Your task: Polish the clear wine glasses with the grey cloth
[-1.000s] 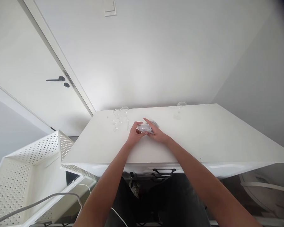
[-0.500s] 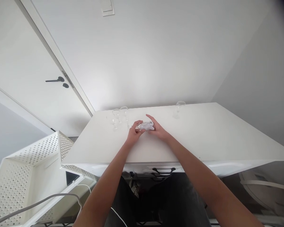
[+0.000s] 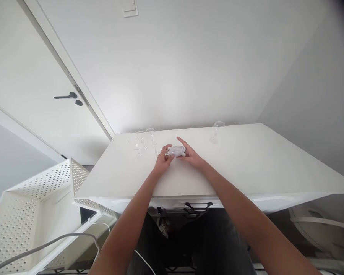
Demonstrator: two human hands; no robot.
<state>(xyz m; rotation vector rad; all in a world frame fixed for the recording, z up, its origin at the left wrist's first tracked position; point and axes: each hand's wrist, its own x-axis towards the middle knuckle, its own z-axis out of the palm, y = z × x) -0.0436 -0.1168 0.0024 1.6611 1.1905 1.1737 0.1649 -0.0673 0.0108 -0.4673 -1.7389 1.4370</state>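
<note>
A clear stemmed glass (image 3: 173,153) lies sideways above the white tabletop, its foot end to the left. My left hand (image 3: 162,160) is closed around it near the stem. A white cloth (image 3: 180,148) is bunched at the bowl; whether it is inside or around the glass is hard to tell. My right hand (image 3: 190,156) cups the cloth from the right, thumb and fingers on either side.
Three clear stemmed glasses (image 3: 141,139) stand at the back left of the white cabinet top (image 3: 246,160). Another stemmed glass (image 3: 216,131) stands at the back right. A white perforated shelf unit (image 3: 53,183) is at the left, with a grey cable (image 3: 54,240) crossing it.
The cloth and bowl have turned slightly between my hands. Both hands stay almost in place.
</note>
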